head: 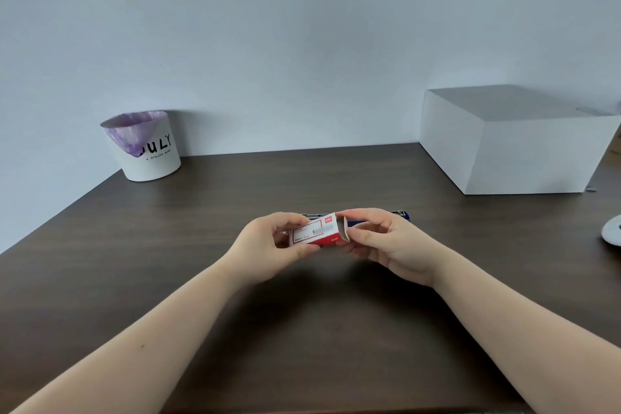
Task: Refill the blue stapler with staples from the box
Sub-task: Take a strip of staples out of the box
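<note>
A small red and white staple box is held just above the dark wooden table at the centre. My left hand grips its left end. My right hand holds its right end, where a cardboard flap stands open beside my thumb. The blue stapler lies on the table right behind the box and hands; only its blue right end with a metal part and a thin strip on the left show. No loose staples are visible.
A white bin with a purple liner stands at the table's back left by the wall. A large white box sits at the back right. A white round object pokes in at the right edge.
</note>
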Motion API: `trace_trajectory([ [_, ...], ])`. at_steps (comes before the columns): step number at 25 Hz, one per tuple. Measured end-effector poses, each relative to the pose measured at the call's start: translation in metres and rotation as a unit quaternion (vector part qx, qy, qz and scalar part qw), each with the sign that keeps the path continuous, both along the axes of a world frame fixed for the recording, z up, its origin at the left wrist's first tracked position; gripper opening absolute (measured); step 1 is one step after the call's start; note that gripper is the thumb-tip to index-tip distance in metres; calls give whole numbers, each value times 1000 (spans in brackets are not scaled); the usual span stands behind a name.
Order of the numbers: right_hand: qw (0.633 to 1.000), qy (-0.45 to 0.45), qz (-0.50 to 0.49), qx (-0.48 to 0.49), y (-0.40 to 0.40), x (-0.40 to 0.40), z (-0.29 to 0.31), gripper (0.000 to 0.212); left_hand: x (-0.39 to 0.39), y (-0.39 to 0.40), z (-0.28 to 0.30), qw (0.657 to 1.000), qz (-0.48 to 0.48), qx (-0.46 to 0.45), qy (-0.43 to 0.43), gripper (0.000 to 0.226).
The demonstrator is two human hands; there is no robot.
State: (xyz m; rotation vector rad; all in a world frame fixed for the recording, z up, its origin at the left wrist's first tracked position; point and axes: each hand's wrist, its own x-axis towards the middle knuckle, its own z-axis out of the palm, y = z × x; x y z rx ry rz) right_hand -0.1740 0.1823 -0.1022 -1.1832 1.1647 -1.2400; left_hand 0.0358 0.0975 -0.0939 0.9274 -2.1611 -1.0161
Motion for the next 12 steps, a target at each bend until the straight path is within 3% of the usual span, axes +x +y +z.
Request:
trace_trajectory([
  [4, 999, 18, -48, 16, 0, 15, 6, 15, 7, -2, 6, 1000, -21, 9, -18, 34],
  [7, 994, 74, -84, 15, -2, 21, 4, 17, 7, -4, 10, 999, -29, -7, -33, 36],
  [10, 994, 64, -88, 8, -3, 19, 0, 8, 7, -6, 14, 999, -29, -19, -33, 38],
  [12, 986, 117, -119, -7, -4, 18, -2, 11, 5, -6, 17, 999, -28, -31, -30, 38],
])
